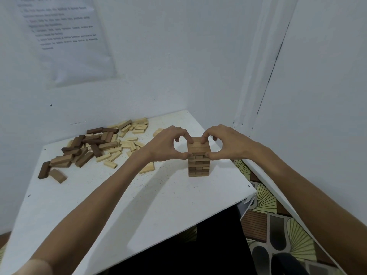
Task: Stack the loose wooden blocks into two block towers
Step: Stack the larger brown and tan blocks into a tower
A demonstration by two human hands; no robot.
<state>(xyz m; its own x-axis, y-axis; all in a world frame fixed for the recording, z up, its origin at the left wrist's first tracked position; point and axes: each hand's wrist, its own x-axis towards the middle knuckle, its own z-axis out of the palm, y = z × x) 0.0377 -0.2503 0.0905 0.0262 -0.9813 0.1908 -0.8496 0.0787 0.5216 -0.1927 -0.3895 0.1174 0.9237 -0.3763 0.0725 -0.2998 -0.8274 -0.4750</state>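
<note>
A tower of brown wooden blocks [199, 165] stands on the white table [139, 205], right of its middle. My left hand [166, 144] pinches the tower's top layer from the left, fingers at the far edge and thumb at the near corner. My right hand [224, 143] pinches the same top layer from the right in the same way. A heap of loose blocks [95, 147], dark brown, mid brown and pale, lies at the table's far left. One pale block [148, 168] lies under my left wrist.
White walls close in the table at the back and right. A printed paper sheet [65, 36] hangs on the back wall. The table's near right corner [252, 192] borders a patterned floor [278, 225]. Bare tabletop spreads in front of the tower.
</note>
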